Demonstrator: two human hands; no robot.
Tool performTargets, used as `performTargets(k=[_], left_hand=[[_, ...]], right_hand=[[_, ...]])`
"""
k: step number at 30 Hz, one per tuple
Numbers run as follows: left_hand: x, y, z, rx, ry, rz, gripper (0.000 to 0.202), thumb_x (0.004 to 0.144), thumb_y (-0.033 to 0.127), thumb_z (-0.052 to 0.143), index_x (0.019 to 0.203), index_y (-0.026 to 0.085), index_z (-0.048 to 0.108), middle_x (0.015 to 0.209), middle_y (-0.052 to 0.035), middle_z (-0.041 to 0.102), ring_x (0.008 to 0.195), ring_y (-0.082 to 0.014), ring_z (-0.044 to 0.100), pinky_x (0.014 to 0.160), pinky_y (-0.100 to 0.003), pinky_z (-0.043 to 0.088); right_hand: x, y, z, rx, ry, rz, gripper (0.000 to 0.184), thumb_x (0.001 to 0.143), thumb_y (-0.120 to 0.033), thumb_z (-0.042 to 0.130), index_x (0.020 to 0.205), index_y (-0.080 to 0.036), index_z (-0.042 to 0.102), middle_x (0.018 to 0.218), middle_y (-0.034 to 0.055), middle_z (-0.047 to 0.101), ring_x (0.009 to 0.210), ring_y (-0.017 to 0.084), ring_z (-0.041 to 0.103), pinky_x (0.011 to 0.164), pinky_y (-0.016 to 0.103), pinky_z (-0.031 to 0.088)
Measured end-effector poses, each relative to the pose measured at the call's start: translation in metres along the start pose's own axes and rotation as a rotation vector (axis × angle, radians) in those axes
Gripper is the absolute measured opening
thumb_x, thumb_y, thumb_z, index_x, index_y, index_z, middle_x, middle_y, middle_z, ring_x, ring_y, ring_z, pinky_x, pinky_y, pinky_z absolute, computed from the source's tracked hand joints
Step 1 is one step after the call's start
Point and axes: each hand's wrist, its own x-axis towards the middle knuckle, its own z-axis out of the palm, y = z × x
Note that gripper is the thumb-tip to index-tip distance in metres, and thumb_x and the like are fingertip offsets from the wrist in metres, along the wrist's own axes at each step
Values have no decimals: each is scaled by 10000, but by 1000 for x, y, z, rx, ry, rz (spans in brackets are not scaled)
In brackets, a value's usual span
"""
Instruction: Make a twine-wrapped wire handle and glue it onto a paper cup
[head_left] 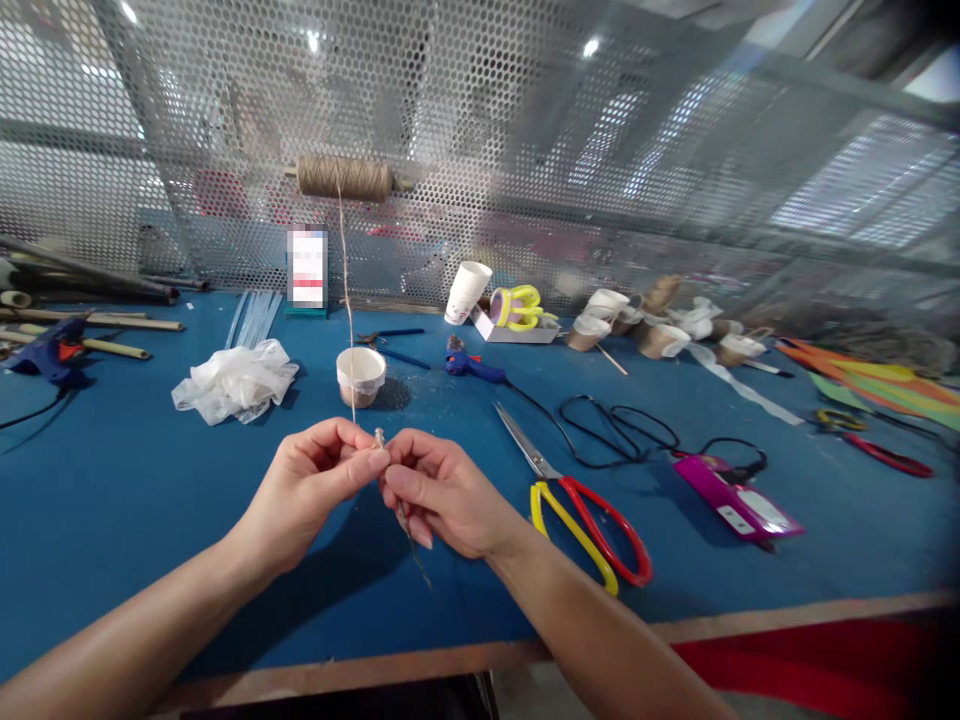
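Both of my hands meet above the near middle of the table, fingertips pinched together. Between the thumb and finger of my left hand is twine, which runs up to a brown spool on the mesh wall. My right hand pinches the same twine close beside it. A small pale bundled tip sticks up between the hands, and a thin loose end hangs below my right fingers. Just beyond the hands stands a small cup with a white rim and brown twine-like base.
Large scissors with red and yellow handles lie right of my hands. A blue glue gun trails a black cord to a purple power strip. White mesh cloth lies left. Several wrapped cups stand at the back right.
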Motion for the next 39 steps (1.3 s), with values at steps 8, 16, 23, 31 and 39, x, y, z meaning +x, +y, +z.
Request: performTargets(k=[8,16,23,31,39], left_hand=[[-1,0,0,81,138,22,139,621,201,724,610,140,598,575,29,603,490,-45,488,481,-159,375],[1,-2,-1,49,112,-5,147,634,209,716,624,138,587,524,49,541,464,-36,444,461,-158,330],[0,-1,-1,1,41,-53,139,657,228,705,651,147,591,548,41,557,476,-41,472,458,-157,335],[-1,-1,1,99,146,32,121,633,216,712,638,141,618,612,12,623,518,-64,523,517,-174,417],[-2,-4,2,338,232,108,104,645,246,685,657,151,643,599,-2,630,555,-98,530,512,-187,405]], right_hand=[[-1,-4,3,-296,125,-71,188,768,-296,595,705,-155,489,588,-57,539,339,14,453,320,130,339],[-4,-7,4,-310,114,-49,191,764,-321,600,733,-145,534,594,-47,528,384,16,451,353,132,361],[0,-1,-1,55,-48,50,215,715,-301,656,714,-163,490,551,-68,548,314,10,412,270,110,310],[1,0,1,-136,116,-35,195,737,-299,630,711,-162,493,554,-72,530,318,11,418,273,116,337],[-4,0,9,-435,229,-129,175,776,-315,581,742,-166,495,572,-66,472,360,25,447,340,145,346]])
